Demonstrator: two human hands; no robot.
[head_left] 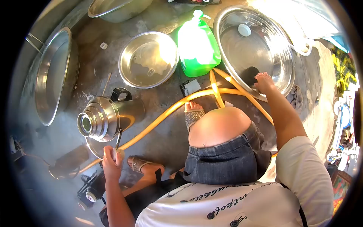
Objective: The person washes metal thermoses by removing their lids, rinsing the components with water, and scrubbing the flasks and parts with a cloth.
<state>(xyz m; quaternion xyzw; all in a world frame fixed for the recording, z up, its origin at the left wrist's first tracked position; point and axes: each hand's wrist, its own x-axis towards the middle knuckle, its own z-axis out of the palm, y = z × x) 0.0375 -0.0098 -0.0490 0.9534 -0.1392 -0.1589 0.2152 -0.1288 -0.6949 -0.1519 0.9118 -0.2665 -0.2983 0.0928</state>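
Observation:
My left hand [112, 163] is closed, low on the left, around a small pale piece with a thin dark rod rising from it. What this piece is, I cannot make out. Just above it, a steel thermos flask [104, 118] leans with its uncapped mouth towards me and a black handle on top. My right hand [265, 82] reaches over the near rim of a large steel basin [286, 56], its fingers closed on a dark rounded object [249, 75]. A small white cap [244, 30] lies inside that basin.
A green and white jug [198, 47] stands between the large basin and a smaller steel bowl [132, 83]. A yellow hose [166, 112] curves across the floor before my knee. Another basin [68, 56] tilts at the left. A white bottle cap [103, 45] lies beside it.

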